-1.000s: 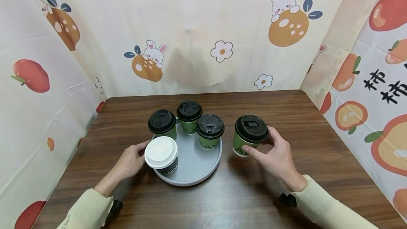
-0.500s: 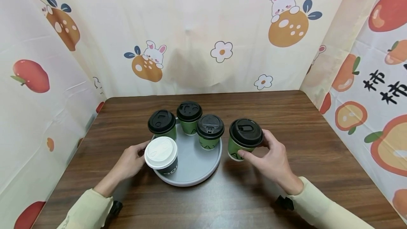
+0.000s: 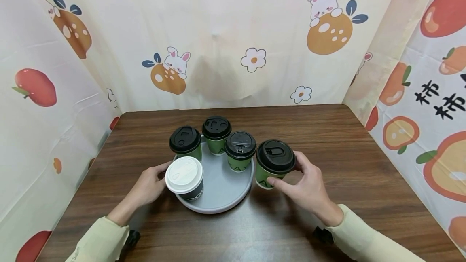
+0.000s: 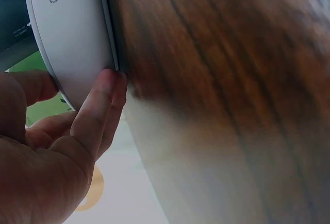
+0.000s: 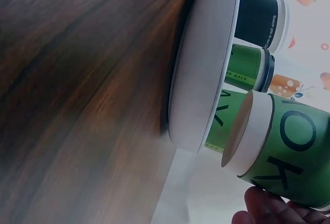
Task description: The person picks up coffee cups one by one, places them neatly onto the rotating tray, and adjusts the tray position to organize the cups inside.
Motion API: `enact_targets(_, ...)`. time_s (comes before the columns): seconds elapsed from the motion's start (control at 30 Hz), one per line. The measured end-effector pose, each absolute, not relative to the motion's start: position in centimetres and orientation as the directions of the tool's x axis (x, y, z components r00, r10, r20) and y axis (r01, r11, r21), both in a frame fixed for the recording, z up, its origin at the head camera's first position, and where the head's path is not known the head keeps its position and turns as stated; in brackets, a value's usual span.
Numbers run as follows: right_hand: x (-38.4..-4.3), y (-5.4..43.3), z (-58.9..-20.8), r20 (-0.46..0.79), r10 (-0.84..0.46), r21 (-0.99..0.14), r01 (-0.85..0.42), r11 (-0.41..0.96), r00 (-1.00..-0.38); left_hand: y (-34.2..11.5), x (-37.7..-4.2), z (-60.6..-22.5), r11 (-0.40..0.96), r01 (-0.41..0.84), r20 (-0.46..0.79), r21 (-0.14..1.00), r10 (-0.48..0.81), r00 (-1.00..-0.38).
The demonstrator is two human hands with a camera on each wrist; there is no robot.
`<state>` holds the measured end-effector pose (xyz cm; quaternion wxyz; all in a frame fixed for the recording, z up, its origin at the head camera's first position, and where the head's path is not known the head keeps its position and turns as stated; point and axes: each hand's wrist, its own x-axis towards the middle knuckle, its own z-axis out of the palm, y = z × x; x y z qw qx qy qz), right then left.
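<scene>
My right hand grips a green paper coffee cup with a black lid, just right of the round grey tray. In the right wrist view this cup is off the table, its base level with the tray's upper part. At the tray's left rim my left hand pinches the edge; the left wrist view has thumb and fingers on either side of the tray wall. Standing on the tray are a dark cup with a white lid and three green black-lidded cups, at left, back and right.
The brown wooden table reaches back to a cream printed curtain. More printed cloth hangs along the left side and the right side.
My right hand has carried the green cup left and slightly nearer the front, close to the tray's right rim. The left hand and the tray have stayed in place.
</scene>
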<state>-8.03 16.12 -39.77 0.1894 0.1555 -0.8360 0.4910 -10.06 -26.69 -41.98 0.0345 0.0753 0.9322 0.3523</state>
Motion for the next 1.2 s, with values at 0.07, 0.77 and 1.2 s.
enact_targets(0.07, -8.0, 16.0, -39.7, 0.466, -0.093, -0.766, -0.454, 0.456, -0.880, -26.7, -10.1, -42.0, 0.740, 0.120, -0.006, 0.661, 0.165, -0.986)
enact_targets(0.77, -7.7, 14.5, -39.5, 0.441, -0.177, -0.782, -0.474, 0.405, -0.880, -26.8, -10.2, -42.1, 0.743, 0.121, -0.006, 0.658, 0.165, -0.986)
enact_targets(1.2, -7.6, 13.6, -39.9, 0.479, -0.211, -0.761, -0.523, 0.384, -0.852, -26.8, -10.1, -42.1, 0.741, 0.124, -0.002, 0.660, 0.167, -0.986)
